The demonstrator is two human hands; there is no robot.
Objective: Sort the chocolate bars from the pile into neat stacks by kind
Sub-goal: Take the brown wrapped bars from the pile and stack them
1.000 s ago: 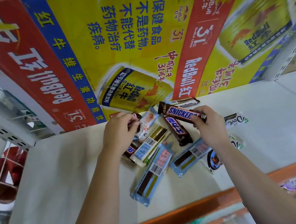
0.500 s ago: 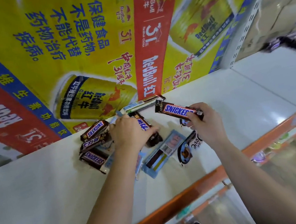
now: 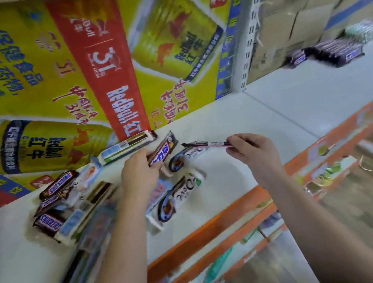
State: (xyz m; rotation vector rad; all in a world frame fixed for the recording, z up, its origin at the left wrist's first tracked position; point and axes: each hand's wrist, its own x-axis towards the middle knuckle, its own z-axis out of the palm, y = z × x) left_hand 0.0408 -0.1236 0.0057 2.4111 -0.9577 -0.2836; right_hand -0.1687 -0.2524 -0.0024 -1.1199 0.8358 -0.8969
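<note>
Item: Snickers bar (image 3: 205, 144), pinched at its 3 o'clock end by my right hand (image 3: 254, 152), long axis 9-to-3, above the shelf (image 3: 261, 110). Its "SNICKERS" face, readable half a second before, had turned edge-on. My left hand (image 3: 138, 173) gripped a second Snickers bar (image 3: 163, 152), pointing 1 o'clock. "Dove" bars (image 3: 179, 195) lay at 6 o'clock, the "RedBull" banner (image 3: 124, 107) behind.

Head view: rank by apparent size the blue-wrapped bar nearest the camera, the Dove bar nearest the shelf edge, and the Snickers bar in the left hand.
1. Blue-wrapped bar, though nearness inflates it.
2. Dove bar.
3. Snickers bar, partly hidden by the left hand.
</note>
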